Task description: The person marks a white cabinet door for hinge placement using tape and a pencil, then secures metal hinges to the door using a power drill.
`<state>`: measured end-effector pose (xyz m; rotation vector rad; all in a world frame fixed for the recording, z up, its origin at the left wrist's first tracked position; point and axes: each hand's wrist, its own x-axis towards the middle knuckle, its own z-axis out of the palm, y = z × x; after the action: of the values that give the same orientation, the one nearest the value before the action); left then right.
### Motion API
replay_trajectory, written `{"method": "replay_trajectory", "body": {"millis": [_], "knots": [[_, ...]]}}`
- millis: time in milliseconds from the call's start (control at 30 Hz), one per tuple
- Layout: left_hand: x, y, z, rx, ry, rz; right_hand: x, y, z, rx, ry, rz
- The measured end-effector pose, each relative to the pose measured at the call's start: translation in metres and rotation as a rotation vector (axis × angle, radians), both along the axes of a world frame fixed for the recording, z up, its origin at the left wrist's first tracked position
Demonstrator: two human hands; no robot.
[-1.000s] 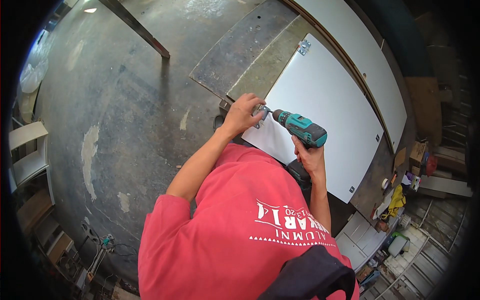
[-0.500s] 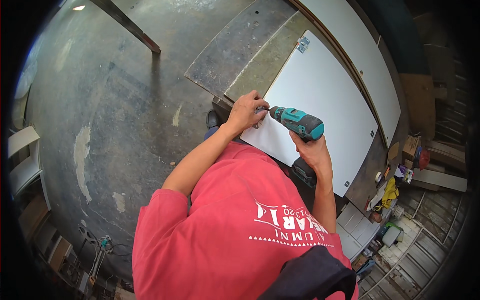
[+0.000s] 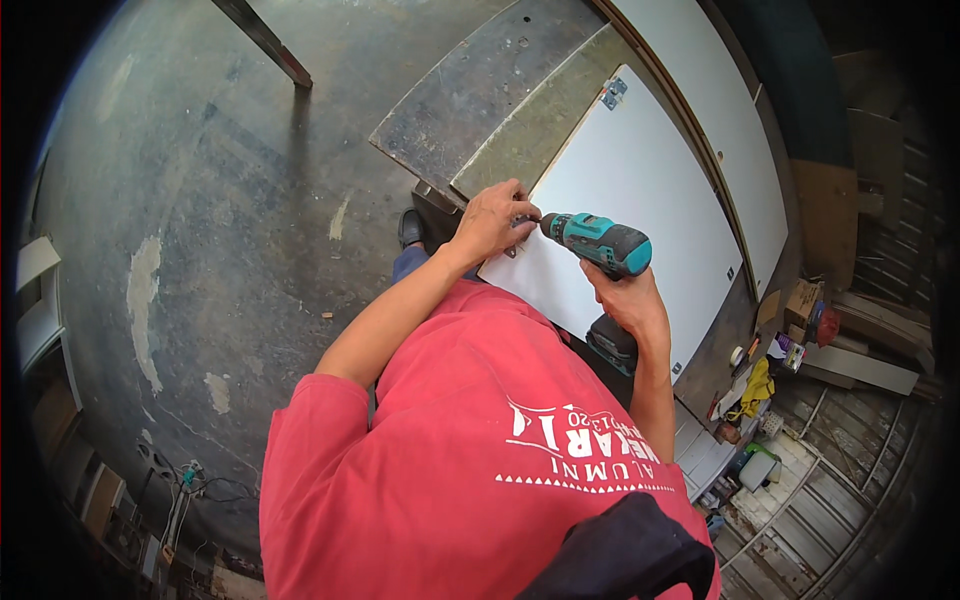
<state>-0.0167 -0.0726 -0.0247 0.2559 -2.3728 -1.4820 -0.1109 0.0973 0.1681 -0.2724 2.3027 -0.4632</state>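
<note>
My right hand is wrapped round the grip of a teal and black cordless drill, its finger at the trigger side. The drill lies nearly level, its chuck pointing left at the fingers of my left hand. Those fingers are pinched together at the drill's tip, over the left edge of a white board. A small metal piece peeks out beneath them; most of it is hidden. Toward the board's far corner sits a metal cabinet hinge.
Under the white board is a worn worktable. Another long white panel lies beyond it. At the right are a yellow cloth, a tape roll and small boxes. A dark post stands at far left; cables lie lower left.
The view has shifted slightly. Both hands and the drill keep nearly the same place at the board's edge.
</note>
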Motion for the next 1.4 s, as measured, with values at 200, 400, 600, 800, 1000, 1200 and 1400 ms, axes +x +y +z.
{"method": "replay_trajectory", "body": {"millis": [200, 400, 600, 800, 1000, 1200, 1400], "knots": [[0.0, -0.001, 0.002, 0.001, 0.004, -0.001, 0.004, -0.002, 0.004, -0.012, 0.044, 0.024], [-0.001, 0.001, 0.002, -0.02, -0.038, 0.001, 0.006, -0.003, 0.007, 0.031, 0.064, 0.04], [-0.003, 0.001, -0.001, -0.022, -0.04, 0.0, 0.007, -0.002, 0.01, 0.019, 0.07, 0.039], [-0.004, 0.001, 0.001, -0.04, -0.022, 0.014, 0.01, 0.004, 0.009, -0.026, 0.078, 0.016], [-0.003, 0.005, 0.0, 0.003, -0.002, 0.033, 0.015, 0.014, 0.006, -0.061, 0.052, -0.045], [0.0, 0.002, -0.001, 0.062, 0.078, 0.108, 0.037, 0.033, 0.018, -0.284, 0.094, -0.027], [0.033, -0.022, -0.005, 1.106, -0.092, 0.143, 0.053, 0.041, -0.004, -0.384, 0.075, 0.048]]}}
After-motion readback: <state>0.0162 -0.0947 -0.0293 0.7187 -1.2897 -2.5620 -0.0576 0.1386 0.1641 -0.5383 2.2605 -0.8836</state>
